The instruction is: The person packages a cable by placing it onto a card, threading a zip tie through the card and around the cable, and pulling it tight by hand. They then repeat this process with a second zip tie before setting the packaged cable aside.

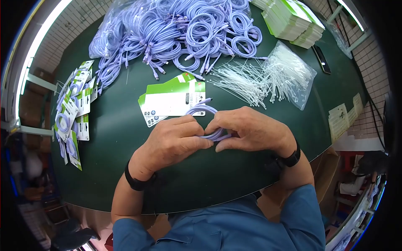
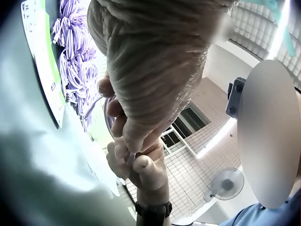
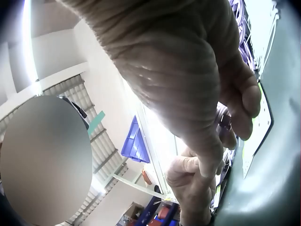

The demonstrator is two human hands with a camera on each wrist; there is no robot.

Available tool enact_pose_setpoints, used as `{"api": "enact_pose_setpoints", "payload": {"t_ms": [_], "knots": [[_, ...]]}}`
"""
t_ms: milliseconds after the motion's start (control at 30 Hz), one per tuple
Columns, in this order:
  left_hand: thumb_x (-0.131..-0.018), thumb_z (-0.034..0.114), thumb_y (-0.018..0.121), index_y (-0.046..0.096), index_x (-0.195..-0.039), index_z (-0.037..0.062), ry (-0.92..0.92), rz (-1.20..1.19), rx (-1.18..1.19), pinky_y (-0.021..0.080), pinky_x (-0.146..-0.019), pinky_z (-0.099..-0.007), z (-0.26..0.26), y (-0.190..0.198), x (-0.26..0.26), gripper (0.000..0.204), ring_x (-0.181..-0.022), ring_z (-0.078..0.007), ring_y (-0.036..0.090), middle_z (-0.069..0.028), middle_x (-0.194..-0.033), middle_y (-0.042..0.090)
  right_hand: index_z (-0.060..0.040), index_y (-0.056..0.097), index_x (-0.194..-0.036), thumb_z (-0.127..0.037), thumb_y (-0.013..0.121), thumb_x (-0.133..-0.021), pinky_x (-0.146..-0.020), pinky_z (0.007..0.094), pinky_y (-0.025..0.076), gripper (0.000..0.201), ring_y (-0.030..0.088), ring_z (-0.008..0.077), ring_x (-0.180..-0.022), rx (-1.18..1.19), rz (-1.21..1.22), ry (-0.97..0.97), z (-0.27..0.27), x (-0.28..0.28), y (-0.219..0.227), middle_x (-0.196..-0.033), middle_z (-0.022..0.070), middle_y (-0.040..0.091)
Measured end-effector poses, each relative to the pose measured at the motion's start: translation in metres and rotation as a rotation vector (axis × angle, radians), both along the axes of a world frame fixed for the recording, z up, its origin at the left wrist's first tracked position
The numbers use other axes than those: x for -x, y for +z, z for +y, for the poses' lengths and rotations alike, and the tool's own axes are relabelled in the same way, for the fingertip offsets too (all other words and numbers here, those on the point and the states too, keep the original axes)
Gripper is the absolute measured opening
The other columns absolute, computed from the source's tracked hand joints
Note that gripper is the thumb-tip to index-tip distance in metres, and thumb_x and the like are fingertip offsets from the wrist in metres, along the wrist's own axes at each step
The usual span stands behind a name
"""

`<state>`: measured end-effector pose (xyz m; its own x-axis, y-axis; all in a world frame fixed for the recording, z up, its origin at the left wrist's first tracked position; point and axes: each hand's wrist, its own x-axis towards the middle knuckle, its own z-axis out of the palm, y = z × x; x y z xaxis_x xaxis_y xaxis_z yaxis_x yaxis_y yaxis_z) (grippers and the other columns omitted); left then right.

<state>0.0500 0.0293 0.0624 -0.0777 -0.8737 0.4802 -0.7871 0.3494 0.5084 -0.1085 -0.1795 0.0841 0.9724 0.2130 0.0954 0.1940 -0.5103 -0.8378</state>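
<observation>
Both hands hold a coiled lavender cable (image 1: 202, 108) between them over the near part of the table. My left hand (image 1: 172, 137) grips the coil's left side, its thumb pointing at the other hand. On the opposite side, fingers and thumb of my right hand (image 1: 253, 129) pinch the coil. One plug (image 1: 207, 101) sticks out at the top of the loop. In the left wrist view, part of the cable (image 2: 109, 117) shows beside the fingers. Just beyond the hands lie several white-and-green cards (image 1: 167, 102), overlapping one another.
A large heap of lavender cables (image 1: 163, 33) covers the far side of the table (image 1: 201, 175). White zip ties (image 1: 243, 81) spill from a clear bag (image 1: 299, 79). Carded cables (image 1: 69, 115) lie at left; card stacks (image 1: 289, 21) and a phone (image 1: 321, 59) sit at far right.
</observation>
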Motion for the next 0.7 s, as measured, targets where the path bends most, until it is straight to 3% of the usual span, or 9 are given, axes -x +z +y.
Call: {"api": "enact_pose_setpoints", "payload": {"t_ms": [67, 200, 333, 600, 700], "knots": [[-0.074, 0.003, 0.084, 0.078, -0.097, 0.0124, -0.003, 0.003, -0.002, 0.053, -0.063, -0.0352, 0.000, -0.001, -0.003, 0.026, -0.075, -0.0221, 0.065, -0.0017, -0.085, 0.067, -0.0075, 0.068, -0.113, -0.014, 0.086, -0.083, -0.067, 0.0371, 0.053, 0.035, 0.069, 0.0274, -0.078, -0.047, 0.061, -0.007, -0.001, 0.001, -0.003, -0.094, 0.0074, 0.067], [-0.073, 0.003, 0.084, 0.078, -0.097, 0.0122, 0.007, 0.007, 0.007, 0.053, -0.064, -0.0357, -0.003, -0.001, 0.000, 0.027, -0.076, -0.0225, 0.065, -0.0019, -0.085, 0.067, -0.0056, 0.070, -0.108, -0.010, 0.086, -0.084, -0.069, 0.0339, 0.053, 0.029, 0.069, 0.0221, -0.078, -0.028, -0.120, -0.011, -0.004, -0.003, -0.017, -0.090, 0.0070, 0.067], [-0.073, 0.002, 0.084, 0.078, -0.096, 0.0122, -0.017, 0.026, 0.007, 0.053, -0.064, -0.0363, -0.003, 0.000, 0.002, 0.027, -0.076, -0.0227, 0.065, -0.0021, -0.086, 0.067, -0.0045, 0.072, -0.103, -0.008, 0.085, -0.085, -0.071, 0.0322, 0.053, 0.023, 0.069, 0.0203, -0.078, -0.218, 0.041, -0.024, -0.004, -0.002, -0.013, -0.088, 0.0073, 0.069], [-0.072, 0.002, 0.084, 0.076, -0.095, 0.0116, -0.006, -0.016, -0.019, 0.054, -0.065, -0.0362, 0.002, 0.000, -0.003, 0.026, -0.076, -0.0226, 0.066, -0.0024, -0.088, 0.068, -0.0050, 0.072, -0.100, -0.009, 0.085, -0.086, -0.070, 0.0337, 0.055, 0.020, 0.071, 0.0219, -0.080, -0.092, -0.050, -0.045, 0.002, -0.005, -0.014, -0.089, 0.0072, 0.071], [-0.074, 0.001, 0.084, 0.076, -0.095, 0.0103, -0.008, -0.002, -0.045, 0.056, -0.070, -0.0365, 0.003, 0.004, -0.004, 0.025, -0.082, -0.0241, 0.068, -0.0034, -0.090, 0.070, -0.0054, 0.072, -0.101, -0.009, 0.085, -0.084, -0.071, 0.0357, 0.056, 0.021, 0.072, 0.0243, -0.082, 0.119, -0.251, -0.035, 0.003, -0.004, -0.012, -0.091, 0.0068, 0.072]]}}
